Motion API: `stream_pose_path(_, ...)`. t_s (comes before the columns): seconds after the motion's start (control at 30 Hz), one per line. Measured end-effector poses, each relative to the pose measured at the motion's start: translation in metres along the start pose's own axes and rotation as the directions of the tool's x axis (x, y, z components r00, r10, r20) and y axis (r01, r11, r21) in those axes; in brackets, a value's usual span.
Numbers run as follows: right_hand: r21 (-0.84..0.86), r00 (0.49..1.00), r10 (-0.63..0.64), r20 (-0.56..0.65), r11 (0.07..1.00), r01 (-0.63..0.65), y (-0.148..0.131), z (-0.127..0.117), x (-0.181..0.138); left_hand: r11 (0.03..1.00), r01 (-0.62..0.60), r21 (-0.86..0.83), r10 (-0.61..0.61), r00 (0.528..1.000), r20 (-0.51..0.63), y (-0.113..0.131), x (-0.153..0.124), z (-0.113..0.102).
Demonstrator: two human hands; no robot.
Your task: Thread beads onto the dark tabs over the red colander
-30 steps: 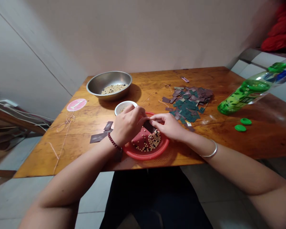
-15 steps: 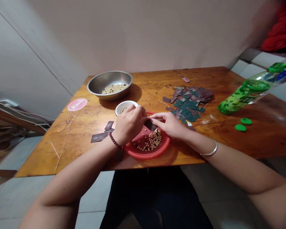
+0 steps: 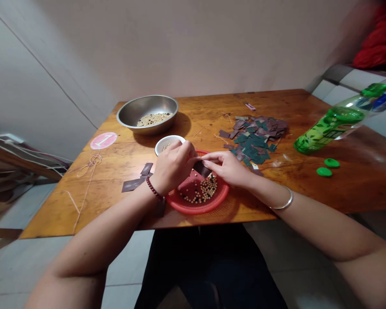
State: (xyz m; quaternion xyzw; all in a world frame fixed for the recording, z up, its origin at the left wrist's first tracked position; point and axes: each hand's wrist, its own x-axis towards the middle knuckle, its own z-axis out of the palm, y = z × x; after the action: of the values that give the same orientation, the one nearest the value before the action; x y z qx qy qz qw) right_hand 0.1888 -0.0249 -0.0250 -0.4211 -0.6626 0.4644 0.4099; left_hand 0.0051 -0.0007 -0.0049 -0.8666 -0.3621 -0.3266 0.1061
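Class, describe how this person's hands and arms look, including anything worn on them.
The left hand and right hand wear no gloves, and no sleeves show. A bracelet of small, round, dark red beads circles the left wrist. On the right, a thin, smooth silver bangle sits further up from the wrist.

1. Reads "1", in white, on the round pink sign (image 3: 103, 140) lying at the left of the counter (image 3: 357, 189).
2. Shows lettering on the green label (image 3: 324, 127) of the bottle (image 3: 345, 115), at right, too blurred to read.
3. Bears marks too small to read on the pink strip (image 3: 250, 106), far side.
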Motion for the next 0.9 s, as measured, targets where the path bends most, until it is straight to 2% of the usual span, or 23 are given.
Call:
stream_pose_path(0.17, 0.001, 1.0, -0.002, -0.014, 1.0, 0.002, 0.0015, 0.0008, 0.0004, 0.998, 0.044, 0.034, -0.044, 0.999, -0.021, -0.0004, 0.001, -0.0002)
stream_pose_path(0.3, -0.004, 1.0, -0.021, -0.01, 1.0, 0.021, 0.0046, 0.0014, 0.0008, 0.999, 0.05, 0.004, -0.05, 0.999, 0.02, 0.0001, 0.0014, -0.0006)
stream_pose_path(0.47, 0.004, 0.999, -0.028, -0.025, 1.0, 0.028, 0.0062, 0.0011, 0.0011, 0.994, 0.105, -0.023, -0.107, 0.988, -0.114, -0.0005, 0.0002, -0.0006)
stream_pose_path(0.53, 0.022, 0.999, -0.029, -0.02, 0.999, 0.029, 0.0057, 0.0009, 0.0011, 0.997, 0.053, -0.053, -0.058, 0.993, -0.106, -0.0009, -0.0007, -0.0002)
stream_pose_path(0.63, 0.035, 0.999, -0.035, -0.025, 0.999, 0.036, 0.0047, 0.0007, 0.0012, 0.999, -0.032, -0.04, 0.032, 0.999, -0.015, -0.0007, -0.0014, 0.0003)
stream_pose_path(0.9, 0.056, 0.999, 0.006, -0.035, 0.998, -0.004, 0.0036, 0.0016, 0.0013, 0.999, -0.035, -0.008, 0.035, 0.999, -0.007, 0.0014, 0.0008, -0.0021)
